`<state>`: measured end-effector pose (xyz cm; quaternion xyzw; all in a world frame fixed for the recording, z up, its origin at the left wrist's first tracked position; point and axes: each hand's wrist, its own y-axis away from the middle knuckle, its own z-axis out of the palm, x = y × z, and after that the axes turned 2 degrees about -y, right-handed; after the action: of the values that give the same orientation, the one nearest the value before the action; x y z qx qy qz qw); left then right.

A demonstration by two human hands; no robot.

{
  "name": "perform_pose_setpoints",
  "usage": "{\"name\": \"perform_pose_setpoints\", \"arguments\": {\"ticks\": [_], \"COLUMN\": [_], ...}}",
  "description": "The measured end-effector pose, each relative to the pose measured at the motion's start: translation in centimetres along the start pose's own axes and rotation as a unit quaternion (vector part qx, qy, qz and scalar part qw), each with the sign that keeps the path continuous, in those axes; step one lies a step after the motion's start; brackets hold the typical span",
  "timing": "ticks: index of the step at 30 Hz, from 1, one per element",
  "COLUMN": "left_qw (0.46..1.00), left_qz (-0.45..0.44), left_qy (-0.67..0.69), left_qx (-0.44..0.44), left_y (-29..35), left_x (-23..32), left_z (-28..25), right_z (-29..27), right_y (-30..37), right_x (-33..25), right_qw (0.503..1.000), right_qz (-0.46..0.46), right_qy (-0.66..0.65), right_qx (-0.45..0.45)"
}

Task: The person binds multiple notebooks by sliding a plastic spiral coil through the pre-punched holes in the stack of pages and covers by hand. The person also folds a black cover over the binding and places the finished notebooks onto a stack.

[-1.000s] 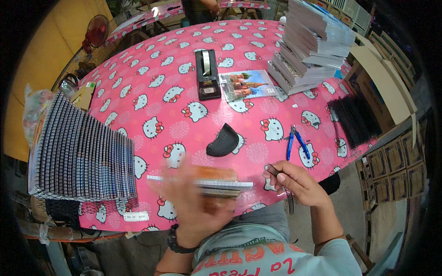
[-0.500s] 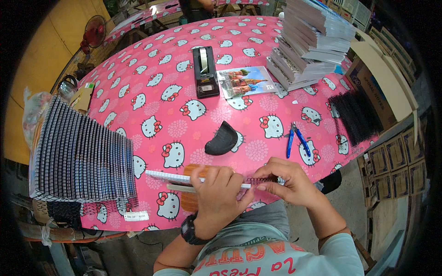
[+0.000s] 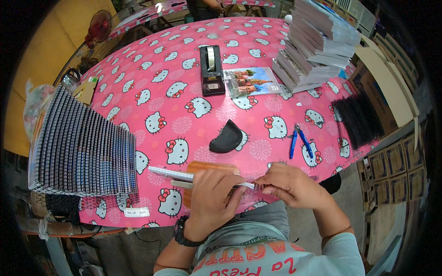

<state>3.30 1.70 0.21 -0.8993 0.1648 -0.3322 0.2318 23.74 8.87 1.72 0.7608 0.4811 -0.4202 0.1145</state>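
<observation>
My left hand [image 3: 212, 195], with a dark watch on its wrist, grips a white notebook [image 3: 171, 173] whose punched edge faces up. It holds the notebook over a wooden block [image 3: 209, 166] at the near table edge. At the notebook's right end, my right hand [image 3: 292, 185] pinches a thin dark spiral coil [image 3: 258, 187]. Only a short piece of the coil shows between the fingertips and the notebook's corner. Beyond the hands lie a black half-round pad [image 3: 226, 138] and blue-handled cutters [image 3: 300, 141].
A tall row of spiral-bound notebooks [image 3: 85, 147] stands at the left. Loose black coils [image 3: 359, 120] are heaped at the right beside a cardboard box [image 3: 380, 99]. Farther back are a tape dispenser [image 3: 212, 71], a picture cover [image 3: 252, 83] and a high book stack [image 3: 317, 50]. Another person's hand [image 3: 214, 5] shows at the top.
My right hand has come up against the notebook's end, and less of the coil shows between them. My left hand has turned over the notebook slightly. The whole view has shifted a little.
</observation>
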Motion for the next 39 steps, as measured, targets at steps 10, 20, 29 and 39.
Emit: {"name": "perform_pose_setpoints", "arguments": {"ticks": [10,20,29,39], "left_qw": [0.999,0.995,0.997,0.994], "left_qz": [0.018,0.039,0.020,0.024], "left_qy": [-0.027,-0.047,-0.052,-0.065], "left_qx": [-0.024,-0.081,-0.053,-0.087], "left_y": [-0.5,-0.5,-0.1,-0.2], "left_x": [0.8,0.8,0.4,-0.2], "left_z": [0.2,0.1,-0.5,-0.6], "right_z": [1.1,2.7,6.1,6.0], "right_y": [0.4,-7.7,-9.4,1.7], "right_x": [-0.8,10.6,12.2,10.5], "right_qw": [0.993,0.971,0.954,0.922], "right_qz": [0.106,0.025,0.015,0.188], "right_qy": [-0.049,0.215,0.285,-0.286], "right_qx": [0.026,0.099,0.088,0.181]}}
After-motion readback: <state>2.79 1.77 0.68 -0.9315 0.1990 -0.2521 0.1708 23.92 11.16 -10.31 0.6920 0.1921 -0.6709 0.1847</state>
